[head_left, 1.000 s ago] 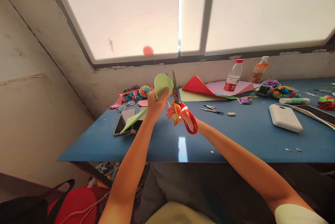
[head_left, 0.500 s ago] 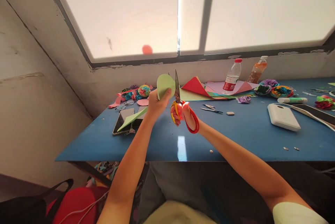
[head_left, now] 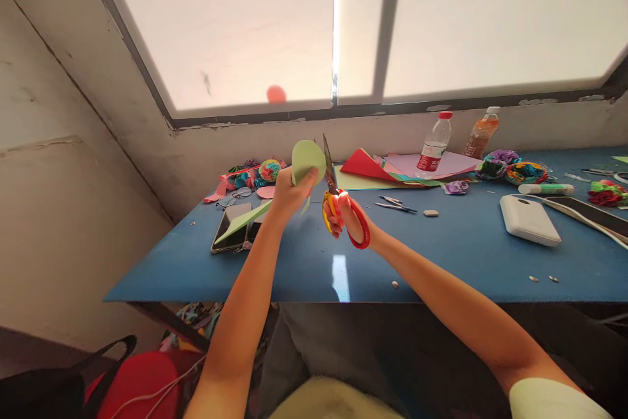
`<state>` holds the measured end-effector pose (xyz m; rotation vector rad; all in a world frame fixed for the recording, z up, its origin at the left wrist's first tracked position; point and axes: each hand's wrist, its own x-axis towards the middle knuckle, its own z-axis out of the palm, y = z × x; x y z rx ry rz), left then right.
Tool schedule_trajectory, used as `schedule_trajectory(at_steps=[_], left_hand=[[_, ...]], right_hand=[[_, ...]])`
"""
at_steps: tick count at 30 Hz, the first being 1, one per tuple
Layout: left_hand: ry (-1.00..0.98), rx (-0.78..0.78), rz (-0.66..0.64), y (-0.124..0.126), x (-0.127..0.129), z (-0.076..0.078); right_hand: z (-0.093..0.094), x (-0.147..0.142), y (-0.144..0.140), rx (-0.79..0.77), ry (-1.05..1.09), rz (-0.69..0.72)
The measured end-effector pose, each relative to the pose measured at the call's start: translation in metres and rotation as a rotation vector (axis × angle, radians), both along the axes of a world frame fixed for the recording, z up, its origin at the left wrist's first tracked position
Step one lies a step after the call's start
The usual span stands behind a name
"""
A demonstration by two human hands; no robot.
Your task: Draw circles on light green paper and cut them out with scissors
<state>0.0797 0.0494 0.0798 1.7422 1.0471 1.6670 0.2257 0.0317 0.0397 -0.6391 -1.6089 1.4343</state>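
Light green paper (head_left: 307, 156) with a rounded upper edge is pinched in my left hand (head_left: 290, 189), thumb on its face. A longer strip of the same green hangs out below the hand to the left, over a phone (head_left: 232, 228). My right hand (head_left: 347, 215) has its fingers and thumb through the loops of scissors (head_left: 330, 167) with one yellow and one red handle. Their blades point up and stand apart at the paper's right edge; one blade is partly hidden behind the paper. A small green sliver (head_left: 305, 206) hangs under the paper between my hands.
Coloured paper sheets (head_left: 373, 169) lie at the back of the blue table (head_left: 314, 275). Two bottles, one red-capped (head_left: 434, 148), stand behind. A compass (head_left: 395, 206), an eraser (head_left: 430, 213), a white power bank (head_left: 528, 219) and paper flowers (head_left: 527, 172) lie to the right. Glasses (head_left: 234, 197) sit left.
Both hands have shifted slightly, the left one a little to the left with the paper. A green sliver now dangles below the paper, where none showed before.
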Motion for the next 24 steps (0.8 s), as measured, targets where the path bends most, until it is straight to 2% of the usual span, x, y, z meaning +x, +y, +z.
schedule_trajectory(at_steps=[6, 11, 18, 24], left_hand=[[-0.03, -0.067, -0.071, -0.007, 0.001, 0.008], [0.003, -0.127, -0.04, -0.01, 0.002, 0.012], [0.12, -0.174, -0.038, 0.001, 0.001, 0.002], [0.056, -0.263, -0.065, 0.015, 0.003, -0.005]], right_hand=[[0.002, -0.002, -0.004, -0.141, -0.042, -0.069], [0.002, -0.002, -0.001, -0.21, -0.046, -0.075], [-0.003, -0.001, 0.011, -0.265, -0.037, -0.076], [-0.006, 0.005, 0.028, -0.345, -0.073, -0.118]])
